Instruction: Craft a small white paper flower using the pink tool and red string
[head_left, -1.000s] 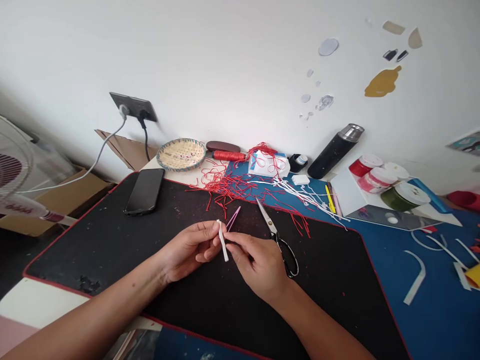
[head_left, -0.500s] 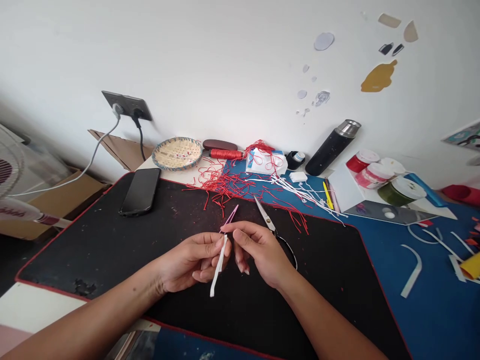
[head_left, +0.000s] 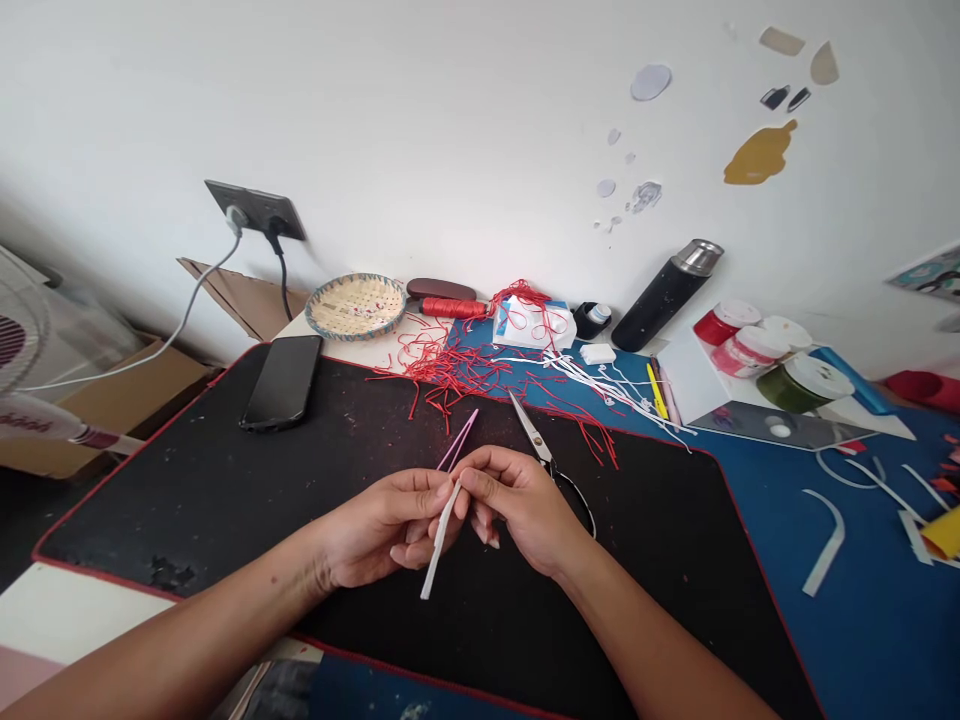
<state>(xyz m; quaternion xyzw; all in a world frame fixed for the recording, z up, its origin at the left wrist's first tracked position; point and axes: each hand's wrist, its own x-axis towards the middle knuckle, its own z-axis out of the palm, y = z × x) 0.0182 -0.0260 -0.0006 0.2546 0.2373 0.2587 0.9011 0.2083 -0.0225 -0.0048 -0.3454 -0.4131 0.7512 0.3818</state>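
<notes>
Together, the left hand [head_left: 390, 525] and the right hand [head_left: 525, 510] grasp one white strip [head_left: 441, 540], both pinching it near its upper end with thumb against fingers. Its lower part slants down over one black mat [head_left: 525, 630] on the table [head_left: 772, 510]. Just beyond lie one pair of pink tweezers [head_left: 464, 432] and one pair of scissors [head_left: 532, 430], each partly hidden by the hands. One phone [head_left: 282, 382] rests farther left; one dark flask [head_left: 660, 300] and four lidded jars [head_left: 742, 355] are toward the right.

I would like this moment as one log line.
left hand: pinching white strip | right hand: at strip's upper end | scissors: on black mat
</notes>
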